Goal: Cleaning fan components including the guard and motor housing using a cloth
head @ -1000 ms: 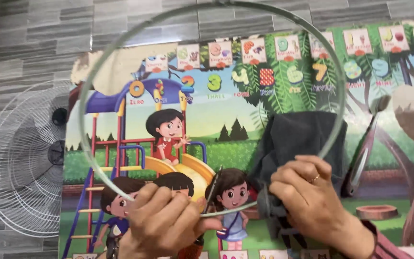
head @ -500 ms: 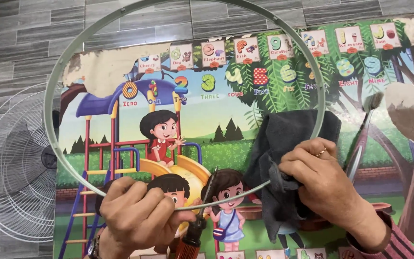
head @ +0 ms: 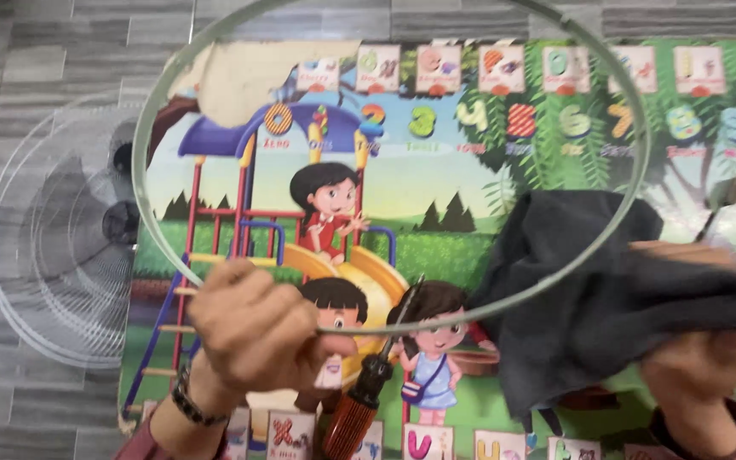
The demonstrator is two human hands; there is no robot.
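Note:
My left hand grips the near edge of a large pale grey-green ring, held up over a colourful children's play mat. My right hand is blurred at the lower right and holds a dark grey cloth, which drapes over the ring's right side. A screwdriver with a red-orange handle lies on the mat just below my left hand.
A white wire fan guard lies on the grey tiled floor to the left of the mat. A thin tool, blurred, lies on the mat at the far right.
The view has shifted, so the ring sits further right in the frame. My right hand has slid with the cloth along the ring to the right and is now blurred with motion.

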